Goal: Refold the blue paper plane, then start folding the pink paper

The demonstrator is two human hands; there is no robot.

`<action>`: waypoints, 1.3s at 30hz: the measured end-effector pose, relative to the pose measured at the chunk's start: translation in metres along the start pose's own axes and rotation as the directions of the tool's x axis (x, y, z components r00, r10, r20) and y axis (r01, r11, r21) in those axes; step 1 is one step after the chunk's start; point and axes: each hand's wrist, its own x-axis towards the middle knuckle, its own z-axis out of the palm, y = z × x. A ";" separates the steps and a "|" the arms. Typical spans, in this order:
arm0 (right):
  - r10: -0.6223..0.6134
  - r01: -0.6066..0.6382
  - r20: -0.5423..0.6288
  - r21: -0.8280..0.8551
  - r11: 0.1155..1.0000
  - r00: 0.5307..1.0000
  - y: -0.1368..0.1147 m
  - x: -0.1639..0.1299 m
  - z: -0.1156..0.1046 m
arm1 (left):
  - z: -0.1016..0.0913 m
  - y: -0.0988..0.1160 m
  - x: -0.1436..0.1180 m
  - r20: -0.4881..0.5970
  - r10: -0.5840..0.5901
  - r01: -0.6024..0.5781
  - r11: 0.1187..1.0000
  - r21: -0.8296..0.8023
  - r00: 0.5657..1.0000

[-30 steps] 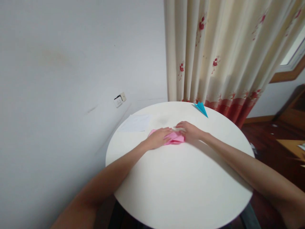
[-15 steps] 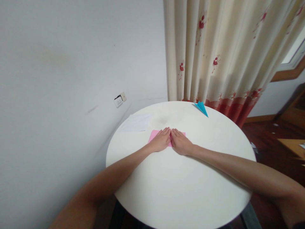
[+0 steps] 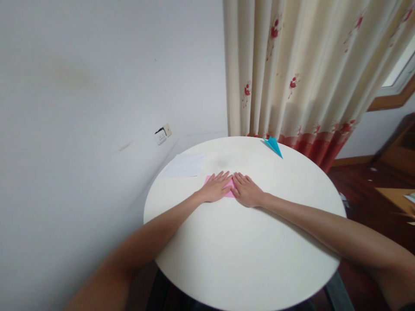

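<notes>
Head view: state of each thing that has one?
pink paper: flat on the table, mostly covered by both hands
left hand: open, palm down on the pink paper
right hand: open, palm down on the pink paper
blue paper plane: folded, lying near the far rim
white sheet: unfolded, flat
curtain: drawn

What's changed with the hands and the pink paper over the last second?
The pink paper, bunched up a second ago, now lies flat. The right hand slid toward the left hand; both press it, fingers spread. The blue paper plane, white sheet and table stayed put.
</notes>
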 end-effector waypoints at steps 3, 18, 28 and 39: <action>-0.003 0.003 0.009 -0.003 1.000 1.000 0.001 0.001 -0.001 | -0.002 0.001 -0.001 0.017 -0.045 0.044 0.998 0.042 0.999; -0.036 0.039 0.051 -0.048 0.998 0.998 0.016 0.005 -0.004 | -0.002 -0.005 -0.002 0.050 -0.008 0.003 0.996 0.091 0.999; -0.061 0.058 -0.017 -0.123 0.991 0.998 0.011 0.001 -0.004 | -0.002 -0.003 -0.003 0.069 -0.015 0.007 0.994 0.112 0.998; -0.123 0.122 -0.079 -0.015 0.992 0.989 0.012 0.012 0.010 | 0.009 0.002 0.004 -0.026 -0.030 0.032 0.994 0.103 0.999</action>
